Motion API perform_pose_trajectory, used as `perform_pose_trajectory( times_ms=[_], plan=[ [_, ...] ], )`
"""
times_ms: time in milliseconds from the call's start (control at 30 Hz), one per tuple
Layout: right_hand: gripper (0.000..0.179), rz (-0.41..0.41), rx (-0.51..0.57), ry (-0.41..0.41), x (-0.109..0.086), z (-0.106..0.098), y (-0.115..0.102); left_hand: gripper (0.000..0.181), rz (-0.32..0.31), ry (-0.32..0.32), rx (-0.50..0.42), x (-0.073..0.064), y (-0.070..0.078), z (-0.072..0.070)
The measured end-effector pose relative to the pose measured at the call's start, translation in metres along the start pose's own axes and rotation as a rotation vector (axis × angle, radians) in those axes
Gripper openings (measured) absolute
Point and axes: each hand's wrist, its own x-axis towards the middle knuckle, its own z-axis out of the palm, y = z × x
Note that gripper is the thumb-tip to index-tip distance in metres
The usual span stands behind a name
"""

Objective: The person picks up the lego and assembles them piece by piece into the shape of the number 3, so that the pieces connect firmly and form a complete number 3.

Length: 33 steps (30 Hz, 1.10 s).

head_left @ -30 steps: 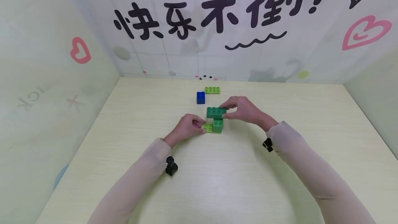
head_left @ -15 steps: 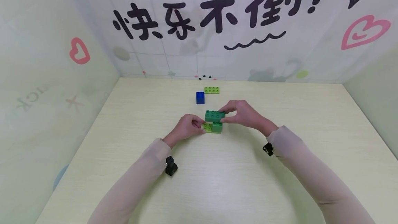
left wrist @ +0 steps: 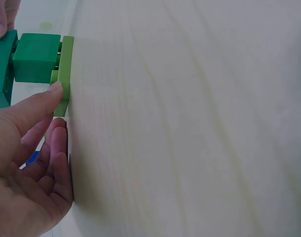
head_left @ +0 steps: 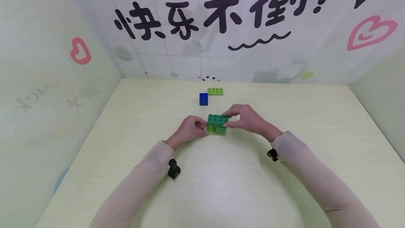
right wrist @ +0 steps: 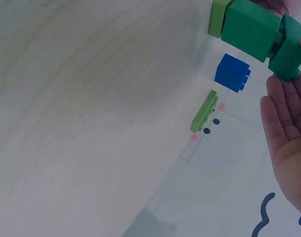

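A light-green flat building brick [head_left: 210, 129] lies on the table, and my left hand [head_left: 189, 129] pinches its left end between thumb and fingers. On its right part stands a taller green brick [left wrist: 37, 58], mostly covered from above in the head view. My right hand [head_left: 248, 119] grips the right end of a long dark-green brick [head_left: 217, 120] over that green brick. In the left wrist view studs show in a narrow gap between the two; whether they touch I cannot tell. The long brick reaches leftward over the flat one.
Farther back on the table [head_left: 202, 185] stand a blue brick [head_left: 204, 99] and a second light-green flat brick [head_left: 215, 91], close together. Behind them rises a printed wall sheet [head_left: 177, 59], with side sheets at left and right.
My right hand has brought the long dark-green brick down and slightly left, closer over the green brick. My left hand has stayed at the flat brick.
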Motion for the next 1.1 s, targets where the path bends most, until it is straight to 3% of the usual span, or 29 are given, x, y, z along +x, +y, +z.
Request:
perform_pose_trajectory(
  times_ms=[500,1100],
  plan=[
    [0.036,-0.020,-0.030,0.025,0.0007,0.0054,0.0045,0.031,-0.004,0.005,0.014,0.0005,0.0004,-0.0002],
    [0.037,-0.004,-0.098,-0.021,0.0026,0.0049,-0.0031,0.033,-0.010,0.009,0.004,-0.0005,0.0018,-0.0002]
  ],
)
